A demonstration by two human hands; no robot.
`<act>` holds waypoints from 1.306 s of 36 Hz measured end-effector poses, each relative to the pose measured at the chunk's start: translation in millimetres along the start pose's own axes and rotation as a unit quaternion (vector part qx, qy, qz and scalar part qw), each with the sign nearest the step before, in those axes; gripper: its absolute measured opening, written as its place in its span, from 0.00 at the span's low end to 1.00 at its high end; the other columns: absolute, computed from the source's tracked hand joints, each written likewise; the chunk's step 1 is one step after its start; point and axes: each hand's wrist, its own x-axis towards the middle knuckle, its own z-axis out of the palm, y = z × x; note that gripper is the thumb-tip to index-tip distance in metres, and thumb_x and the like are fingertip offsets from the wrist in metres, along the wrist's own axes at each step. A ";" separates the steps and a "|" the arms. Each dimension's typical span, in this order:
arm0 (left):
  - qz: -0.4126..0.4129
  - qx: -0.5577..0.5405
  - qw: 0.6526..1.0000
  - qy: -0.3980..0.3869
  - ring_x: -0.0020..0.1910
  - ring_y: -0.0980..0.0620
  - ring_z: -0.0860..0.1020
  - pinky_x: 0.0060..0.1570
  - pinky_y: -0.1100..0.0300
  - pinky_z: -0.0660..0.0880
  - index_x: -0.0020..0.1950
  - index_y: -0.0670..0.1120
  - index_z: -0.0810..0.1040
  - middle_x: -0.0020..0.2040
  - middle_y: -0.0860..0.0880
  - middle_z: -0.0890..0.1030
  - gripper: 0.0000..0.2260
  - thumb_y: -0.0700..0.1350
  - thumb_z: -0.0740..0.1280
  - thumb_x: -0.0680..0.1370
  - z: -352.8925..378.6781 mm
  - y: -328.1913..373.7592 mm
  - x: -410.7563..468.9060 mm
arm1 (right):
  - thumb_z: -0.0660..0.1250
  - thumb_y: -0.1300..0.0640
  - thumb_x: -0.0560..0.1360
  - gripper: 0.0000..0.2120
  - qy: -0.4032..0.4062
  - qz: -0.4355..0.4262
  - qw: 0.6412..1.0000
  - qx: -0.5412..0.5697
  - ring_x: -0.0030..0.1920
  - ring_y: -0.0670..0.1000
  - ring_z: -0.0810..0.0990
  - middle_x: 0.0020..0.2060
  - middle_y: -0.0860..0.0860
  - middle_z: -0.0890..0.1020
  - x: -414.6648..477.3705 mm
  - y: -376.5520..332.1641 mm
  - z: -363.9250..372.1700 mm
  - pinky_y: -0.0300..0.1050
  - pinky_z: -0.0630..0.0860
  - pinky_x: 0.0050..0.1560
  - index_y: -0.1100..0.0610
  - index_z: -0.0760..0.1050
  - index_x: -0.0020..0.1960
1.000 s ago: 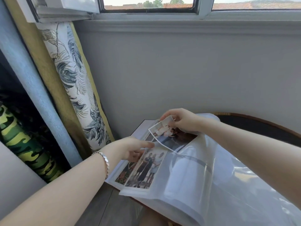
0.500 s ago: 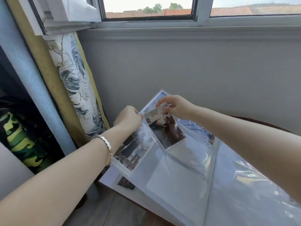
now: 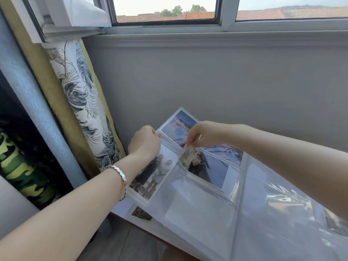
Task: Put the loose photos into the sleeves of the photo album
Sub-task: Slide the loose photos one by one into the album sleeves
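The photo album [image 3: 197,213] lies open with a clear sleeve page raised toward the wall. My left hand [image 3: 144,143] pinches that page's upper left edge and holds it up. My right hand [image 3: 202,134] grips the top corner of a loose photo [image 3: 205,166], which sits most of the way down inside a sleeve. A group photo [image 3: 150,178] fills the sleeve to the left, and a blue-toned photo [image 3: 178,127] sits in the top sleeve. Another small photo [image 3: 141,213] shows on the page underneath.
A grey wall [image 3: 207,81] rises just behind the album, with a window [image 3: 165,10] above. Rolled patterned fabric [image 3: 82,98] and a yellow-green board lean at the left. A camouflage-print item [image 3: 20,170] lies in the dark gap at far left.
The sleeve page has been lifted higher toward the wall by my left hand. My right hand has pushed the loose photo further down into the sleeve. The view has tilted up.
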 end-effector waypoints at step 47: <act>-0.001 -0.031 0.999 0.035 0.42 0.45 0.74 0.41 0.57 0.68 0.45 0.44 0.75 0.41 0.47 0.77 0.11 0.48 0.59 0.81 2.7 -3.4 -4.0 | 0.66 0.57 0.73 0.18 0.008 -0.142 0.974 -0.178 0.60 0.49 0.70 0.58 0.47 0.74 -21.5 -7.5 13.6 0.45 0.66 0.62 0.49 0.72 0.63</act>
